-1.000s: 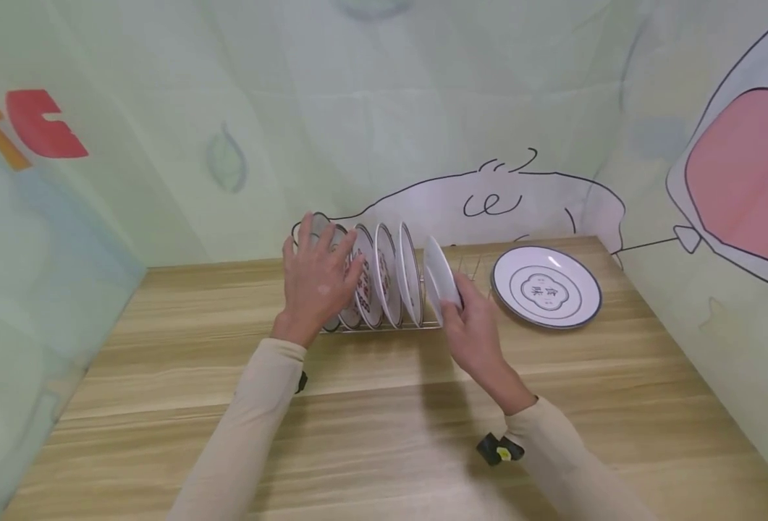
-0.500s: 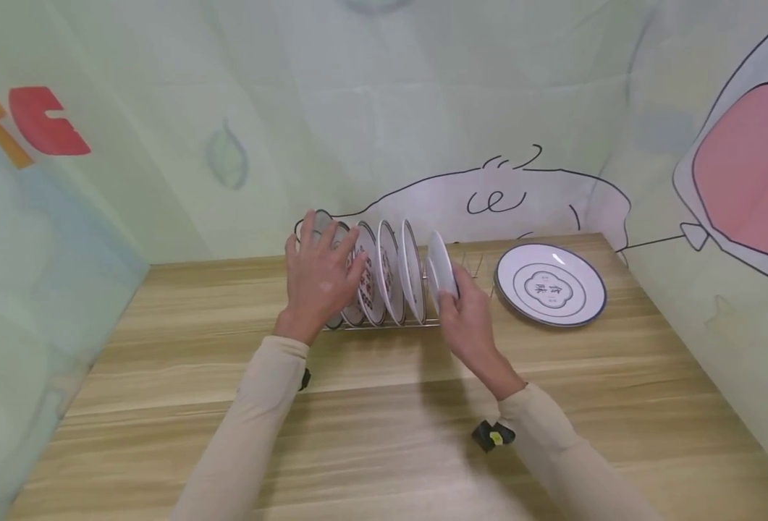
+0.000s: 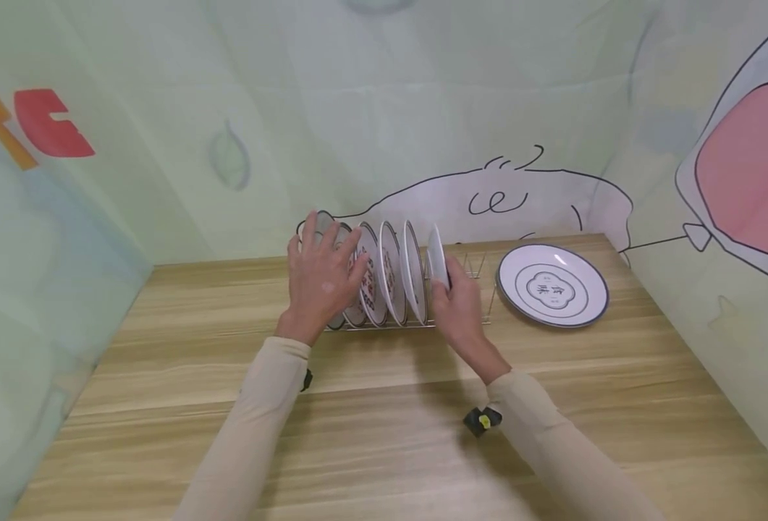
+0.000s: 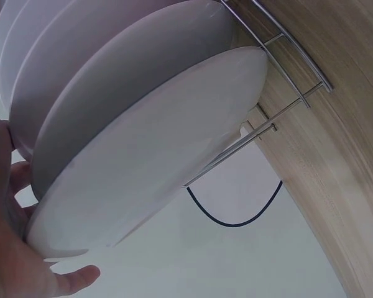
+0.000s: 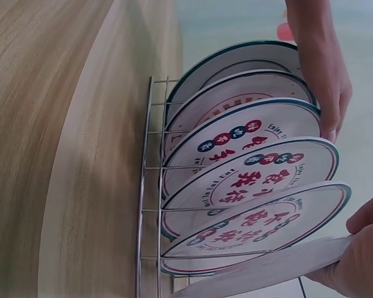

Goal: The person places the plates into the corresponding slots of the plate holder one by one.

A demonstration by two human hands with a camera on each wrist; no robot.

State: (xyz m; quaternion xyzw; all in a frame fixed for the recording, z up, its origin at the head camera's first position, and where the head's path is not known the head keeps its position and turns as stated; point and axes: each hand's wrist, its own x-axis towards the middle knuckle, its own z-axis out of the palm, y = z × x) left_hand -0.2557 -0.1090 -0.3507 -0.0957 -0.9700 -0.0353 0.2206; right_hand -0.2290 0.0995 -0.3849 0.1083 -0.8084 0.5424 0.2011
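Several white plates with dark rims and red-and-blue print stand on edge in a wire rack. Over the leftmost plates lies my left hand, its fingers spread on their upper rims. In the left wrist view the outermost plate shows its plain back, with fingers at its edge. My right hand pinches another plate by its near edge, thumb on one side and fingers on the other. This plate is nearly upright at the rack, right of the row. Whether it touches the bottom wires cannot be told.
A white plate with a blue rim and dark lettering lies flat on the wooden table, right of the rack. Bare wire dividers show at the rack's right end. A printed cloth wall rises close behind.
My right hand has moved slightly left, turning its plate more upright and nearer to the row. More of the rack's right end shows. The left hand stays on the plates.
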